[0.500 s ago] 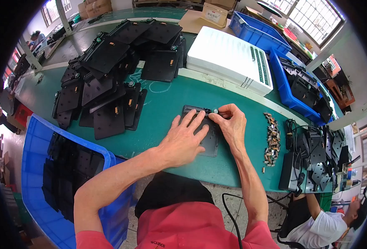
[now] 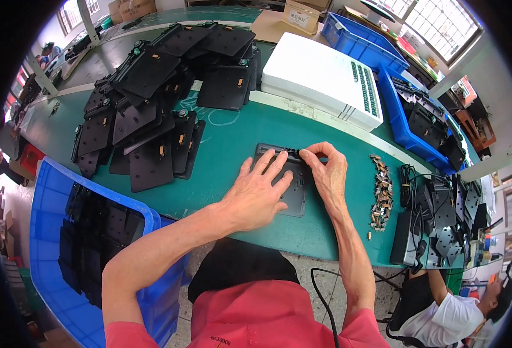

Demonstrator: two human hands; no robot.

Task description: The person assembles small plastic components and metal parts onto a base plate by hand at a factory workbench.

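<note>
A flat black plastic panel with a raised bar along its far edge lies on the green table in front of me. My left hand rests on it with fingers spread, the fingertips pressing near the bar. At the panel's far right corner, the thumb and index finger of my right hand are pinched together. The small round green part at that corner is now covered by these fingertips. Many similar black panels, with round green pieces and small coppery parts on them, are heaped at the far left.
A white foam box with rows of small green parts stands behind. Small metal parts lie in a pile on the right, beside black adapters and cables. Blue bins hold black pieces. A person in white sits at lower right.
My right thumb and index finger have closed over the round green part, which showed between them before. The left hand stays spread on the panel.
</note>
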